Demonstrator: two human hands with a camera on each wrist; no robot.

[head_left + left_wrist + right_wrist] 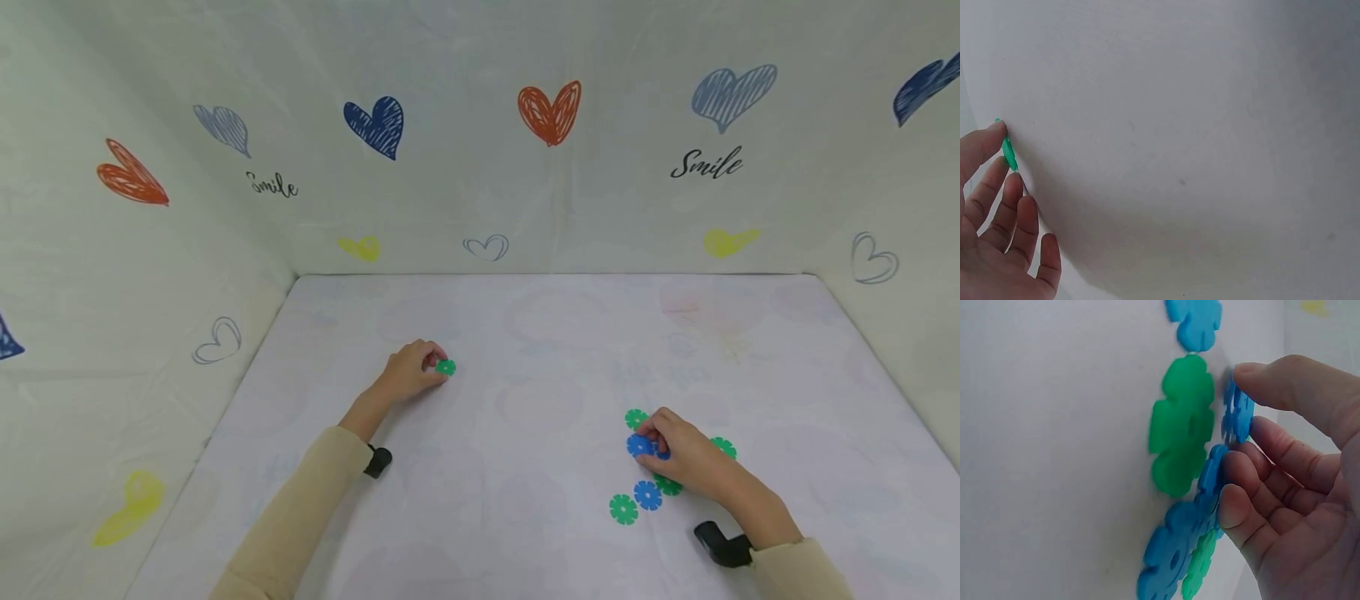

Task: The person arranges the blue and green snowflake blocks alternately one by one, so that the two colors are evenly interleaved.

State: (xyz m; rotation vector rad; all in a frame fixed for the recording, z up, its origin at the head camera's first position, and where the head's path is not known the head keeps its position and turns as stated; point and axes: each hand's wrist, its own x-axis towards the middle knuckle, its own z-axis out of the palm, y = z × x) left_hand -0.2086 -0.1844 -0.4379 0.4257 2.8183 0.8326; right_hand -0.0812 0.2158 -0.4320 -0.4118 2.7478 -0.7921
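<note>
In the head view my left hand (412,369) pinches a green flower-shaped plastic disc (446,367) over the far left part of the table. The left wrist view has that same green disc (1009,154) edge-on between thumb and fingertips. On the right side, my right hand (686,450) bends over a small group of discs. Its thumb and index finger pinch a blue disc (1244,412), tilted up on edge in the right wrist view. Its other fingertips touch blue pieces beside a green disc (1184,428), and the palm partly hides the group in the head view.
Around the right hand lie green discs (623,509) and a blue disc (648,495); another green one (723,447) shows behind the wrist. The white table (480,517) meets heart-printed curtains (450,192) at the back and sides. A black wrist camera (724,546) sits on the right sleeve.
</note>
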